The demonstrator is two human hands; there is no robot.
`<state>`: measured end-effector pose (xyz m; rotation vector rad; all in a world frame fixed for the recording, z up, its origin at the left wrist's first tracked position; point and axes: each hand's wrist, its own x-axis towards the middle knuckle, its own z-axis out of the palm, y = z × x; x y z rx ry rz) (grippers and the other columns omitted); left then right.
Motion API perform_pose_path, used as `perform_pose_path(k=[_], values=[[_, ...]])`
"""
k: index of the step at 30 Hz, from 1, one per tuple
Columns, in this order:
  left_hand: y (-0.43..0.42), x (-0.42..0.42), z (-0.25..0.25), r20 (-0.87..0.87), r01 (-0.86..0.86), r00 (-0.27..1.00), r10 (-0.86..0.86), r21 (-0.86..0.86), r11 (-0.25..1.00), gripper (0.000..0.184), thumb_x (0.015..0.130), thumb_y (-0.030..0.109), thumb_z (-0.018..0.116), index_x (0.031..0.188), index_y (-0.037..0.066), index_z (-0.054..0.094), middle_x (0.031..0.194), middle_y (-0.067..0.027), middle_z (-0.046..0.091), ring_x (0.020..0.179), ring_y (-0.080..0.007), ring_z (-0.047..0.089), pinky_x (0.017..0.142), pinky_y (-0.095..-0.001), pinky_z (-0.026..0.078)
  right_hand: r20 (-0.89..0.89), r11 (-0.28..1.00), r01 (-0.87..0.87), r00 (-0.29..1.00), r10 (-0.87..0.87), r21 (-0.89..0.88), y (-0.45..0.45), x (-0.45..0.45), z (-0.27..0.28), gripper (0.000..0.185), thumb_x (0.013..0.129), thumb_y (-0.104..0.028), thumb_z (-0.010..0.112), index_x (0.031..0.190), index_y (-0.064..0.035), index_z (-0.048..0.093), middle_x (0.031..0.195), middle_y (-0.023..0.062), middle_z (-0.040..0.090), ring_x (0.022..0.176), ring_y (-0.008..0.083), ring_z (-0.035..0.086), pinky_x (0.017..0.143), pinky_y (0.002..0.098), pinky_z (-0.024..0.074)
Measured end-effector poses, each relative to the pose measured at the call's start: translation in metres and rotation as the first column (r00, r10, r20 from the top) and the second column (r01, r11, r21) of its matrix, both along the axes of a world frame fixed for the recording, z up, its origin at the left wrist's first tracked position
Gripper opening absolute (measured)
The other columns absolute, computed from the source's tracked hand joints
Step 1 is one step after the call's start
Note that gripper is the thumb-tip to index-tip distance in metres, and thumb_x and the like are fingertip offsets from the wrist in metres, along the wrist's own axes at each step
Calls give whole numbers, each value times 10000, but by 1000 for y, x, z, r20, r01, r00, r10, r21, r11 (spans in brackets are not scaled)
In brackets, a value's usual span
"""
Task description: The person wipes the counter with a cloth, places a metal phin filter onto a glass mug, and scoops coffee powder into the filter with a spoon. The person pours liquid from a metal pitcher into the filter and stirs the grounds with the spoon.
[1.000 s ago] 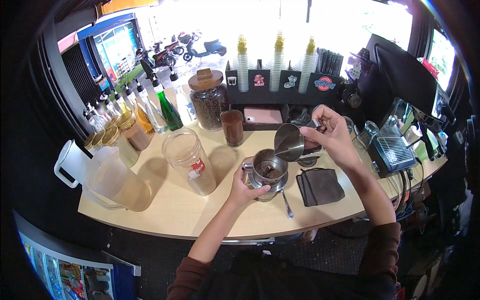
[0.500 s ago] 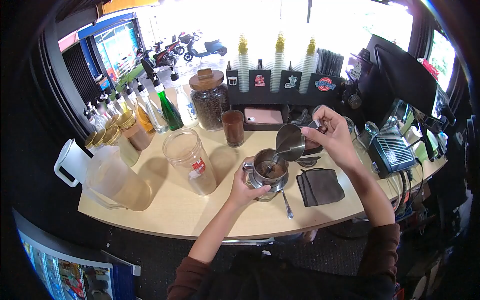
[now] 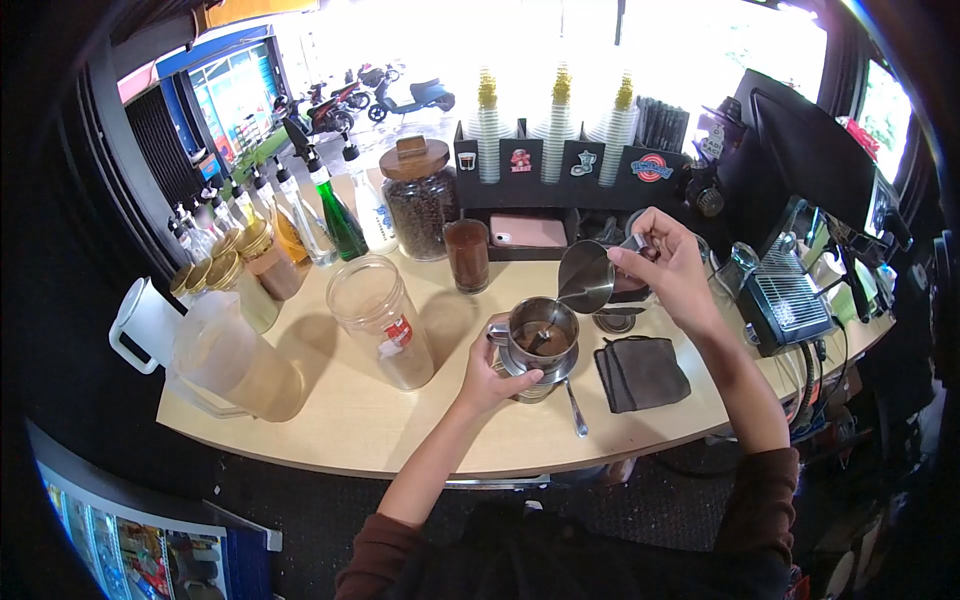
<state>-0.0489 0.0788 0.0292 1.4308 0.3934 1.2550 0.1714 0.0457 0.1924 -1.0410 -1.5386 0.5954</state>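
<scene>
My left hand point(image 3: 487, 378) is closed around the side and flange of a metal drip coffee filter point(image 3: 562, 352). Brown liquid with a dark piece standing in it shows inside. The filter rests on a glass point(image 3: 535, 393), mostly hidden below it. A steel pitcher point(image 3: 588, 278) hangs tilted over the filter's right rim, its spout low and to the left. My right hand point(image 3: 663, 262) grips the pitcher by its handle. Right of the glass lies a spoon point(image 3: 577, 412), and beyond it a folded dark cloth point(image 3: 643, 374).
Left of the filter stands an open clear jar point(image 3: 380, 330); farther left, a plastic jug point(image 3: 240, 360). Behind are a glass of brown drink point(image 3: 466, 258), a coffee bean jar point(image 3: 418, 210) and a black cup holder point(image 3: 520, 165). At right sits a coffee machine point(image 3: 790, 290).
My right hand has drawn the pitcher slightly up and back from the filter, and the stream at its spout has dwindled. The liquid in the filter looks higher. My left hand stays put.
</scene>
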Motion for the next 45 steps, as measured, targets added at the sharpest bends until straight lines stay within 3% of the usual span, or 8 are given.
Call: perform_pose_path(k=[9, 28, 31, 36, 40, 42, 45], values=[[1, 1, -1, 1, -4, 1000, 4, 21, 1000, 714, 601, 185, 814, 1205, 22, 471, 1140, -88, 567, 1101, -185, 516, 992, -344, 359, -57, 999, -33, 998, 32, -25, -2, -11, 9, 246, 798, -35, 694, 795, -70, 451, 687, -54, 467, 613, -5, 465, 544, 162, 414], [0, 1, 0, 10, 10, 1000, -10, 7, 1000, 715, 603, 149, 811, 1212, 21, 458, 1153, -86, 556, 1114, -179, 509, 994, -343, 370, -41, 1000, -2, 999, 2, 12, -1, -5, 3, 254, 796, -24, 695, 774, -79, 449, 673, -61, 460, 605, -18, 443, 508, 159, 377], [1, 1, -2, 16, 13, 1000, -13, 0, 1000, 714, 600, 149, 812, 1209, 23, 460, 1149, -85, 559, 1112, -178, 509, 991, -340, 370, -145, 999, -28, 989, 22, -40, -3, -12, 6, 256, 791, -21, 699, 777, -80, 450, 670, -63, 447, 609, -14, 436, 507, 161, 358], [3, 1, -3, 18, 15, 1000, -16, 22, 1000, 708, 600, 153, 810, 1204, 23, 464, 1146, -83, 560, 1108, -180, 510, 989, -342, 367, -84, 1000, -10, 996, 9, -19, -3, -9, 5, 253, 788, -19, 697, 787, -71, 449, 680, -61, 421, 623, -8, 447, 546, 160, 447], [3, 1, -4, 11, 1, 1000, -2, 35, 999, 709, 603, 158, 809, 1209, 21, 466, 1141, -84, 562, 1107, -187, 511, 993, -348, 361, -64, 1000, 12, 998, -11, 19, -8, 0, 2, 248, 790, -19, 695, 785, -75, 453, 683, -53, 438, 636, -1, 461, 565, 159, 442], [4, 1, -6, 7, 6, 1000, -6, 29, 1000, 715, 603, 160, 809, 1213, 20, 464, 1142, -85, 561, 1108, -189, 511, 994, -349, 360, -266, 998, -4, 964, -13, -64, -13, 1, 1, 234, 787, -16, 692, 789, -82, 467, 682, -45, 472, 638, 20, 481, 546, 173, 422], [2, 0, -6, -3, -5, 1000, 5, 25, 1000, 725, 603, 162, 811, 1222, 19, 461, 1144, -85, 561, 1108, -192, 511, 994, -351, 359, -364, 996, 18, 930, -48, -85, -10, 19, -23, 211, 794, -6, 665, 788, -79, 468, 707, -27, 509, 631, 51, 504, 526, 202, 467]])
